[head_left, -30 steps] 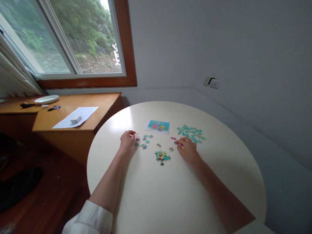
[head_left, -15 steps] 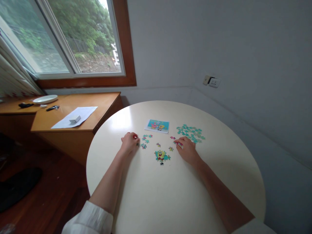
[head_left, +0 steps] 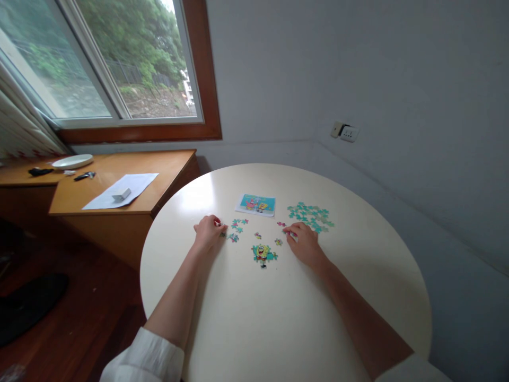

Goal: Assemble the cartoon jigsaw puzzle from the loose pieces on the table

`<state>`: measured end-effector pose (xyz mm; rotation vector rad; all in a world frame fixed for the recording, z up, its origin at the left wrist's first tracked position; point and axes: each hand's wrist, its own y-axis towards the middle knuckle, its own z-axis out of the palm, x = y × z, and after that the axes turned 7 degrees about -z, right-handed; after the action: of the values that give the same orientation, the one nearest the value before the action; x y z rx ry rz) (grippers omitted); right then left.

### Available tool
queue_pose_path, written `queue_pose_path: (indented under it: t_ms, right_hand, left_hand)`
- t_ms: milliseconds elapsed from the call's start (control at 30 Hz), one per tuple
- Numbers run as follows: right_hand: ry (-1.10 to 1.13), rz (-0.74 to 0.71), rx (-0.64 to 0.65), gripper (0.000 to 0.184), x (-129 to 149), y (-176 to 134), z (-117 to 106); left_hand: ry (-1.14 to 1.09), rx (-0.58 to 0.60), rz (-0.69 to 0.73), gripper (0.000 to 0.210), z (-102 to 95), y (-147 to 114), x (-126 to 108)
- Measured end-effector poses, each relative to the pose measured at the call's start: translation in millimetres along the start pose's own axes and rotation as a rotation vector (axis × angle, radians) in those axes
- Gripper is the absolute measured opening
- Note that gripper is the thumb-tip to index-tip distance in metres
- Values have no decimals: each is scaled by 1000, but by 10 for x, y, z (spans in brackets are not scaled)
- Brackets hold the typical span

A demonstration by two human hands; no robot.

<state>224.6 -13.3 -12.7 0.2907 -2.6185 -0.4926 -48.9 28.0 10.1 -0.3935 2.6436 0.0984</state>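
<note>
In the head view, the partly joined puzzle [head_left: 261, 253] lies on the round white table [head_left: 254, 318], just below the frame's centre. The left hand [head_left: 209, 231], left of centre, curls its fingers beside the loose pieces [head_left: 234, 238]; the right hand [head_left: 304, 241], right of centre, bends over pink bits. I cannot tell whether either grips anything. Turquoise pieces [head_left: 305, 218] spread beyond the right hand; a picture card [head_left: 256, 205] lies above centre.

No readable text, labels or numbers.
</note>
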Motion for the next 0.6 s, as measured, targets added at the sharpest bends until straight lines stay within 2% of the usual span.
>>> queue_pose_path:
  t_ms: [367, 600]
  right_hand:
    - [34, -38, -23, 23, 25, 1, -15]
    - [239, -282, 31, 13, 223, -32, -118]
  left_hand:
    - [-15, 2, 6, 15, 1, -18, -18]
    - [-31, 15, 13, 13, 9, -22, -39]
